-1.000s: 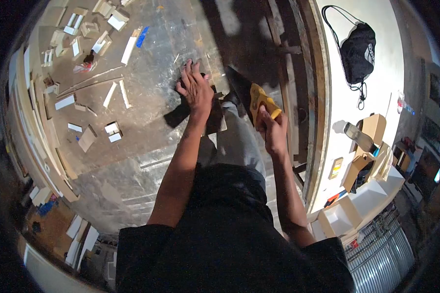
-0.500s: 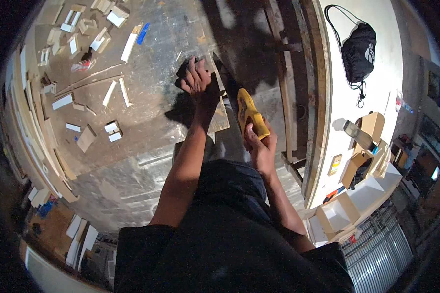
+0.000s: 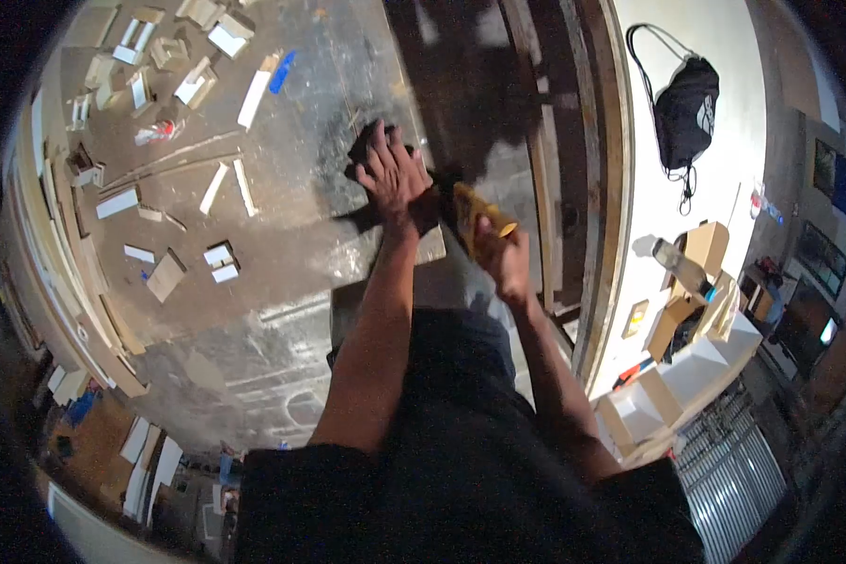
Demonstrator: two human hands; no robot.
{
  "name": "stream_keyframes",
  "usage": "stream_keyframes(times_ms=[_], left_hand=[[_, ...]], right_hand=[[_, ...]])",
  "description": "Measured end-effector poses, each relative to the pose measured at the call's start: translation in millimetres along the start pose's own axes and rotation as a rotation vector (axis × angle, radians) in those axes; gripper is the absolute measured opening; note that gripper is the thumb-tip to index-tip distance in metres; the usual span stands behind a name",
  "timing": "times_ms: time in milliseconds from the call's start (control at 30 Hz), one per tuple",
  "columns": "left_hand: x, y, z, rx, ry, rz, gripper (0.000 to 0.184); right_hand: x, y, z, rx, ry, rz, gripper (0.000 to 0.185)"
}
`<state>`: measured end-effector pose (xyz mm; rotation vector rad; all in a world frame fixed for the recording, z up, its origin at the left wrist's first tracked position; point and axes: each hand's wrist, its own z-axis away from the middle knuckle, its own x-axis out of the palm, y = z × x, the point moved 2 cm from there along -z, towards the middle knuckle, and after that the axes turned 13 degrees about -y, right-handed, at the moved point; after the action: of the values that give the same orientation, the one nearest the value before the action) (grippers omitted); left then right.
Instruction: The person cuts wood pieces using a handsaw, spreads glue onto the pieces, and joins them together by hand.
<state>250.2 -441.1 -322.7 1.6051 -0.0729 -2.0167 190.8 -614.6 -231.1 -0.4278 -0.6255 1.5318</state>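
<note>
My left hand [image 3: 392, 177] lies at the right edge of the worktable [image 3: 282, 202], fingers spread and pressing down. Beneath and around it is a dark patch; I cannot tell whether that is shadow or a piece under the palm. My right hand [image 3: 504, 263] is wrapped round the yellow handle of a handsaw [image 3: 475, 209], just off the table edge. The saw's blade is dark and hard to make out; its near part meets the edge close to my left hand.
Several small wood and white pieces [image 3: 164, 274] are scattered on the left, with long strips [image 3: 99, 310] along that side. To the right, past a wooden frame [image 3: 597, 188], a white surface holds a black drawstring bag [image 3: 688, 113], a bottle [image 3: 679, 265] and open boxes [image 3: 663, 404].
My right hand and the saw have shifted up, and the handle has turned and blurred. My left hand has moved slightly right and down, fingers still spread.
</note>
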Motion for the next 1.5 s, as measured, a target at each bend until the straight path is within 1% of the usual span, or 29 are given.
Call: stream_keyframes(times_ms=[33,67,133,167,200,267,333,367,467,500,567,600,667,700,767,800,867,900,1000,1033,1100,1233,1300,1333,1400,1433,1500], left_hand=[[3.4,-3.4,10.6,-0.002,-0.012,0.002,0.053],[6.8,-4.4,6.3,-0.004,-0.024,-0.016,0.054],[5.1,-2.9,-1.3,-0.007,-0.036,-0.041,0.055],[5.0,-2.3,2.3,-0.002,-0.008,-0.054,0.055],[5.0,-0.5,1.7,0.007,0.028,-0.064,0.055],[5.3,-0.4,0.0,0.013,0.051,-0.062,0.053],[10.2,-1.8,-0.6,0.037,0.105,-0.042,0.05],[11.0,-0.4,-1.7,0.048,0.155,0.023,0.047],[1.9,4.9,2.2,0.087,0.165,0.075,0.048],[0.9,5.0,3.1,0.096,0.149,0.11,0.047],[4.9,4.4,1.0,0.077,0.152,0.091,0.046],[8.0,1.8,0.2,0.053,0.154,0.075,0.046],[9.7,-3.3,0.7,0.069,0.146,0.044,0.048],[10.0,-4.2,1.5,0.083,0.139,0.015,0.05],[2.3,2.3,3.7,0.089,0.128,0.066,0.051],[-0.9,2.9,4.5,0.091,0.115,0.116,0.053],[6.6,-2.5,1.5,0.091,0.118,0.103,0.053],[6.7,-2.4,1.9,0.093,0.118,0.097,0.054],[6.8,-2.8,4.8,0.052,0.077,0.092,0.053],[4.3,-3.3,4.4,0.111,0.136,0.121,0.055],[1.7,-7.0,3.3,0.101,0.119,0.1,0.056],[-3.4,-9.4,1.9,0.105,0.068,0.04,0.057],[-4.7,-6.7,0.3,0.102,0.087,0.055,0.057],[-4.4,-5.1,0.4,0.1,0.107,0.07,0.057],[-2.9,-4.0,0.8,0.101,0.119,0.065,0.058],[-1.8,-4.9,0.0,0.105,0.122,0.061,0.058],[-0.7,-6.3,0.5,0.11,0.125,0.056,0.059]], right_hand=[[-11.1,9.1,0.9,-0.077,-0.024,-0.145,0.021],[-24.2,14.0,-1.0,-0.097,-0.026,-0.143,0.021],[-33.0,12.9,14.8,-0.045,0.1,-0.082,0.015],[-36.6,15.1,20.3,-0.072,0.153,-0.075,0.011],[-36.9,12.9,24.8,-0.071,0.155,-0.08,0.011],[-36.9,9.7,33.8,-0.134,0.071,-0.179,0.009],[-21.6,-6.7,43.7,-0.121,0.078,-0.165,0.008],[-13.8,-15.8,45.9,-0.136,0.067,-0.15,0.008],[2.7,-14.5,41.2,-0.14,0.092,-0.154,0.006],[5.0,-9.4,37.9,-0.195,0.089,-0.108,0.006],[3.8,-1.0,27.4,-0.319,0.071,0.032,0.012],[2.3,5.4,13.2,-0.321,0.072,0.027,0.012],[1.4,11.5,-23.1,-0.496,0.059,0.284,0.019],[1.9,13.9,-36.9,-0.497,0.061,0.283,0.019],[5.9,22.6,-65.3,-0.147,0.001,0.387,0.026],[6.3,32.6,-77.9,-0.15,-0.006,0.385,0.026],[9.6,54.9,-95.6,-0.191,-0.153,0.24,0.031],[14.5,54.2,-96.2,-0.266,-0.165,0.187,0.031],[19.4,55.8,-97.8,-0.236,-0.208,0.097,0.029],[18.5,56.5,-98.6,-0.235,-0.21,0.1,0.029],[16.4,54.6,-101.7,-0.23,-0.16,0.285,0.025],[25.0,52.9,-98.5,-0.276,-0.142,0.212,0.023],[23.2,54.9,-98.5,-0.184,-0.138,0.166,0.022],[22.2,56.7,-99.6,-0.183,-0.137,0.167,0.022],[19.8,60.2,-104.6,-0.24,-0.126,0.25,0.023],[18.9,64.0,-107.4,-0.238,-0.126,0.249,0.023],[18.9,61.8,-108.6,-0.329,-0.099,0.229,0.023]])
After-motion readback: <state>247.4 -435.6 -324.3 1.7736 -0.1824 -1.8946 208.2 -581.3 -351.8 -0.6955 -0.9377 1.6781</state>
